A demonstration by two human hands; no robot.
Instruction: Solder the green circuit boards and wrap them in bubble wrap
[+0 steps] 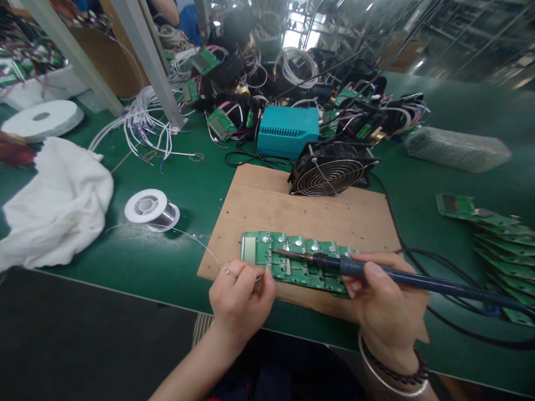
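Several overlapping green circuit boards (297, 274) lie in a row on a sheet of brown cardboard (259, 195). My right hand (387, 303) is closed around the handle of a soldering iron (355, 266), whose tip reaches over the leftmost boards; I cannot tell whether it touches. At the left end of the row, my left hand (242, 295) pinches solder wire (198, 239) by the board with a grey display. That wire trails back to a white solder spool (152, 209) standing on the green table.
Behind the boards stand a black fan (334, 170) and a teal box (288, 131). White cloth (58, 195) and a cable bundle (144, 125) lie left. More boards (501, 250) are stacked right, near the iron's black cord (451, 328). Wired assemblies crowd the back.
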